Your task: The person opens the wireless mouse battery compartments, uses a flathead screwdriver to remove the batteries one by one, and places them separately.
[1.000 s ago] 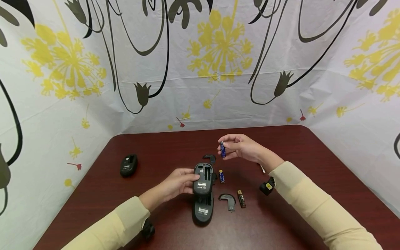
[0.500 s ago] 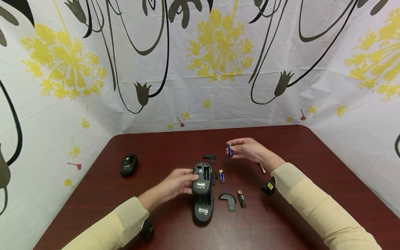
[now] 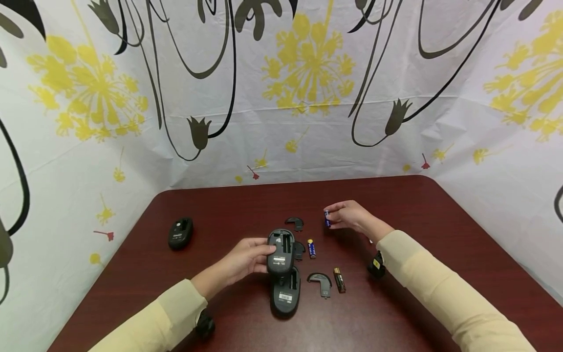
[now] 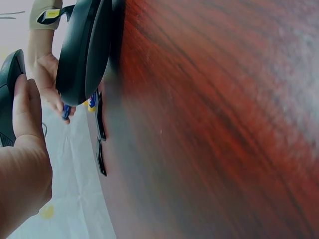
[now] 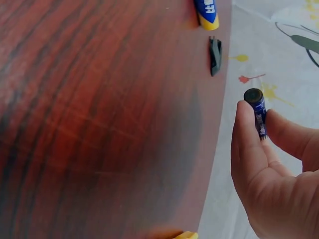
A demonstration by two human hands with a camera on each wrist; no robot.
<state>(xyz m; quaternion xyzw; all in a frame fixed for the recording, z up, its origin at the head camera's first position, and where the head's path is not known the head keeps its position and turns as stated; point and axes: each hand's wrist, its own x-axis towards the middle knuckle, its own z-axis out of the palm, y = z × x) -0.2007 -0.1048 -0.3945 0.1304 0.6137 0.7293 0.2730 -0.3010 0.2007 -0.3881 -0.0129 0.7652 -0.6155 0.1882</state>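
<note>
My left hand (image 3: pixel 248 256) grips a dark computer mouse (image 3: pixel 280 249) with its underside up and its battery bay uncovered. Another mouse (image 3: pixel 286 298) lies bottom-up on the table just below it. Between the thumb and fingers of my right hand (image 3: pixel 349 215) a blue AA battery (image 5: pixel 258 112) is pinched, held off to the right of the mouse. Beside the held mouse lie a blue battery with a yellow end (image 3: pixel 312 249) and a partly hidden dark cover (image 3: pixel 299 250).
A third mouse (image 3: pixel 181 233) lies bottom-up at the left. Curved battery covers lie at the back (image 3: pixel 295 223) and front (image 3: pixel 324 284), the front one next to a black-and-gold battery (image 3: pixel 339 280). A patterned cloth (image 3: pixel 281 161) rises behind the table.
My right hand, with the blue battery, has moved right and lower, away from the held mouse. The held mouse has shifted slightly left, showing more of the cover beside it.
</note>
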